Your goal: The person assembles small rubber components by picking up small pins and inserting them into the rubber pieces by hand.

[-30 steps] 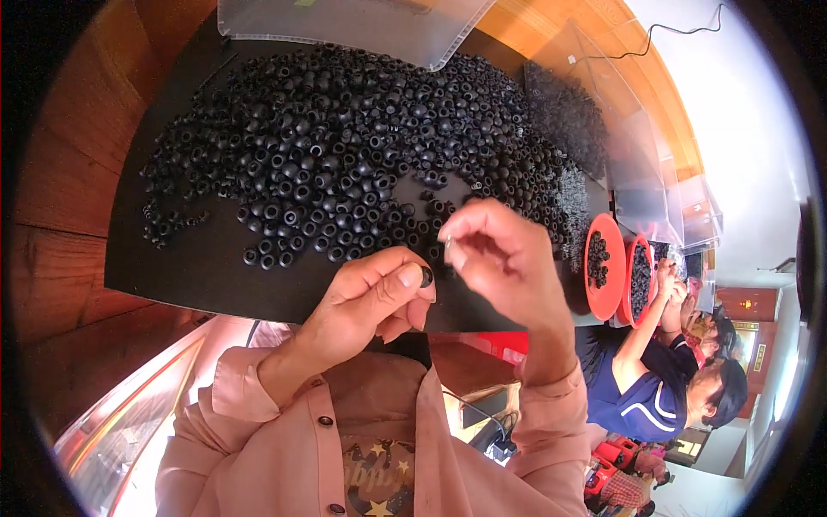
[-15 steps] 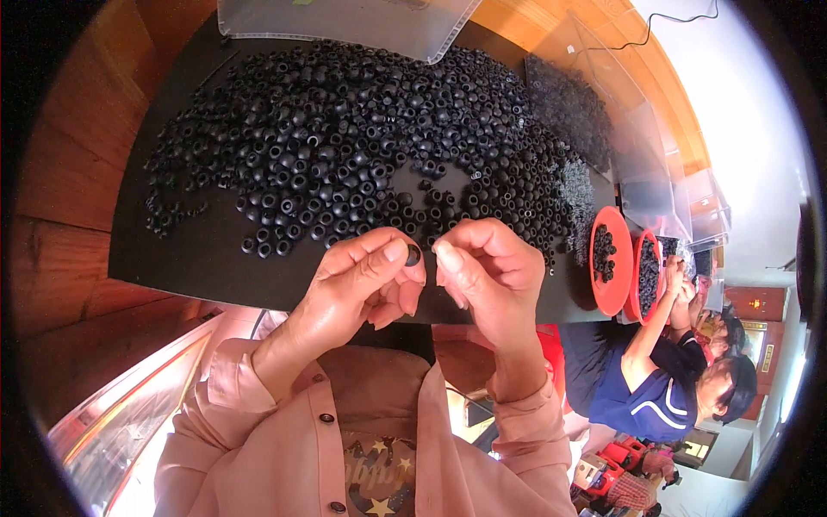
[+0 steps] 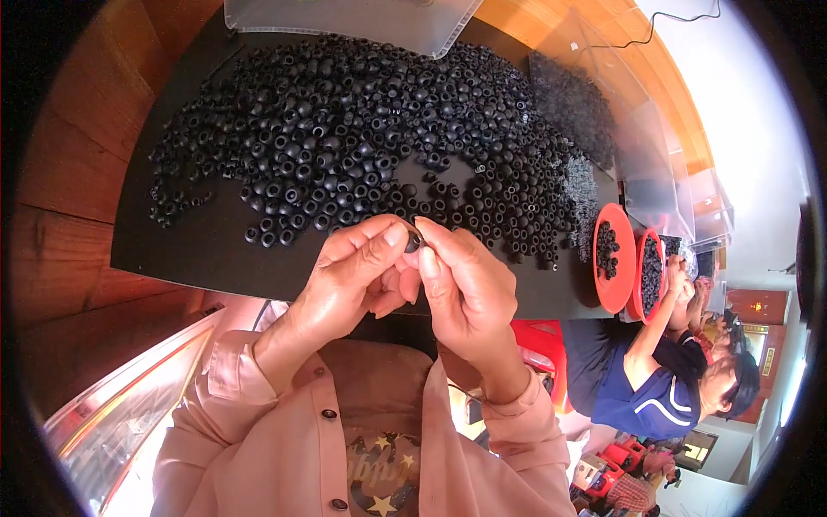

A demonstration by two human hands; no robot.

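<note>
A small black hollow bead-like part (image 3: 413,240) is pinched between the thumb and fingers of my left hand (image 3: 349,269), just above the table's near edge. Against its right side press the thumb and forefinger of my right hand (image 3: 472,291), closed in a pinch. Whatever sits between those right fingertips is hidden. Beyond both hands spreads a wide heap of similar black round parts (image 3: 319,142), many with their openings showing, on the dark tabletop (image 3: 202,258).
A clear plastic bin (image 3: 345,15) stands at the far edge. Finer dark pieces (image 3: 573,103) lie far right beside another clear bin (image 3: 646,142). Two orange-red bowls (image 3: 613,297) with black parts sit at the right, near a co-worker in dark blue (image 3: 642,388).
My right hand has moved left and met the black part in my left hand; before, a gap lay between them. The left hand keeps its pinch almost in place.
</note>
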